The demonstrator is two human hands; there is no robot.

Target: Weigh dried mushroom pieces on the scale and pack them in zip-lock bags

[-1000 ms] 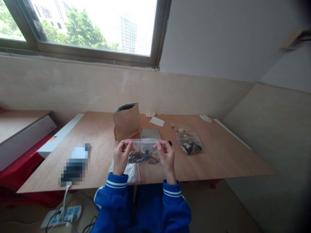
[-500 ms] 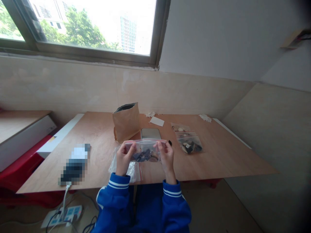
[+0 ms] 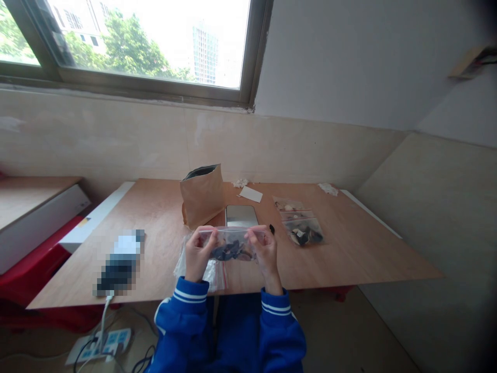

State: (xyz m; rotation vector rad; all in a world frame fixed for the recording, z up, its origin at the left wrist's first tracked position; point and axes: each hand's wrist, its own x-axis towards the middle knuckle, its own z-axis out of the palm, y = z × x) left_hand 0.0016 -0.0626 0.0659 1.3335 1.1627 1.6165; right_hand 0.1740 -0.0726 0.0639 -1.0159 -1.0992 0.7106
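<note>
A clear zip bag with dark and brownish flat pieces inside is stretched between my hands, above the table's near edge. My left hand pinches its top left corner between thumb and fingers. The top right corner is pinched the same way by my right hand. Beneath the held bag and my left hand lie clear plastic bags with a red seal line. Just behind it is a flat device with a silvery top, partly hidden by the bag. A small black piece lies beside my right fingers.
An open brown paper pouch stands at the back left of the device. Filled zip bags lie to the right. A white card and white scraps are farther back. A blurred-out device with a cable lies left.
Both hands still grip the bag at its top corners. The bag has tilted slightly and its top edge sits a little lower.
</note>
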